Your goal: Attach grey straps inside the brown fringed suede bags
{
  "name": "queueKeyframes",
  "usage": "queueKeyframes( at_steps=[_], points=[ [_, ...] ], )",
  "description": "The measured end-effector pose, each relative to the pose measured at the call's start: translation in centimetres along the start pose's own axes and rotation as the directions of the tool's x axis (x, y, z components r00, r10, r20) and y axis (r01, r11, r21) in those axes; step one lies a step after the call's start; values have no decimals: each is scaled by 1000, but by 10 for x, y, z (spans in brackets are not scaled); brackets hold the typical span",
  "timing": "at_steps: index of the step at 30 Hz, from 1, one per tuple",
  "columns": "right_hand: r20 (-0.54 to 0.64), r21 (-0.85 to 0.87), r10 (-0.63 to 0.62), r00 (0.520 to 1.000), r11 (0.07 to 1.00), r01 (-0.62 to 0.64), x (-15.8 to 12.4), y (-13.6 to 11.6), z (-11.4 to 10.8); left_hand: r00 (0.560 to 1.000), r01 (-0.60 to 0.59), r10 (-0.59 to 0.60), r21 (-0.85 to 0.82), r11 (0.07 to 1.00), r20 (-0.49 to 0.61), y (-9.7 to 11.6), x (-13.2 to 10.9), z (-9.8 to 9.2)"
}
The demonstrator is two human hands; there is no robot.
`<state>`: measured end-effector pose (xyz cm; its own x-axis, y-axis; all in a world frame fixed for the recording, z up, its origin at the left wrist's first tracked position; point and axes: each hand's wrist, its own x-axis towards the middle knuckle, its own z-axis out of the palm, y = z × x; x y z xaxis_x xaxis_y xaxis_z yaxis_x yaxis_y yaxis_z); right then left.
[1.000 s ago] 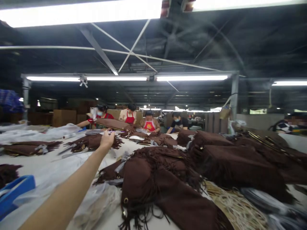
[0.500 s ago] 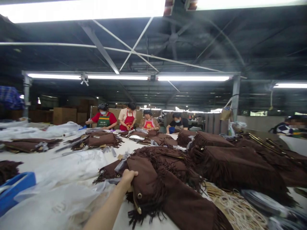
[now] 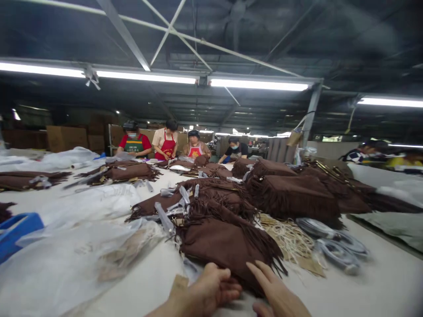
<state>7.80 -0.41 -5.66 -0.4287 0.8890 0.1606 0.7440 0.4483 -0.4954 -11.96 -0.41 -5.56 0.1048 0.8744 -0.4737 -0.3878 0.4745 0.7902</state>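
Note:
A dark brown fringed bag (image 3: 224, 240) lies on the white table just in front of me, its long fringe spread toward the right. At its near edge is my left hand (image 3: 211, 286), palm turned inward, thumb and fingers apart. My right hand (image 3: 276, 290) lies against the near right side of the bag with its fingers stretched out. Part of that hand is cut off by the bottom of the view. More fringed bags (image 3: 218, 191) with plastic-wrapped parts are piled right behind.
Clear plastic bags (image 3: 95, 255) and a blue bin (image 3: 20, 233) are at the left. To the right are white cords (image 3: 294, 240) on brown paper, coiled grey cables (image 3: 340, 253) and a tall stack of brown bags (image 3: 294, 193). Several co-workers (image 3: 165, 141) work across the table.
My left hand gripped a bag farther out on the pile; now it is closer to me at a bag's near edge. My right hand has come into view. The view has tilted down.

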Motion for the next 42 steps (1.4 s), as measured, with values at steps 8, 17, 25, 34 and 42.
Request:
queueKeyframes(
  at_steps=[8, 17, 25, 34, 42],
  points=[
    [-41, -49, 134, 990, 989, -136, -11, 17, -17, 945, -269, 113, 538, 799, 306, 37, -33, -37],
    [-55, 451, 242, 969, 872, -192, -13, 14, -39, 757, -632, 294, 769, 101, 583, 11, -36, 18],
    [-93, 727, 268, 959, 677, -118, -18, -8, -46, 775, -559, 364, 829, 15, 517, -9, -27, 80],
    [-267, 273, 197, 943, 954, -122, -34, 34, -55, 783, -314, 358, 820, -479, 509, 24, -19, 9],
    [-357, -126, -32, 934, 992, -14, -20, 60, -61, 829, -235, 352, 842, -485, 434, 82, -35, -85]
  ],
)
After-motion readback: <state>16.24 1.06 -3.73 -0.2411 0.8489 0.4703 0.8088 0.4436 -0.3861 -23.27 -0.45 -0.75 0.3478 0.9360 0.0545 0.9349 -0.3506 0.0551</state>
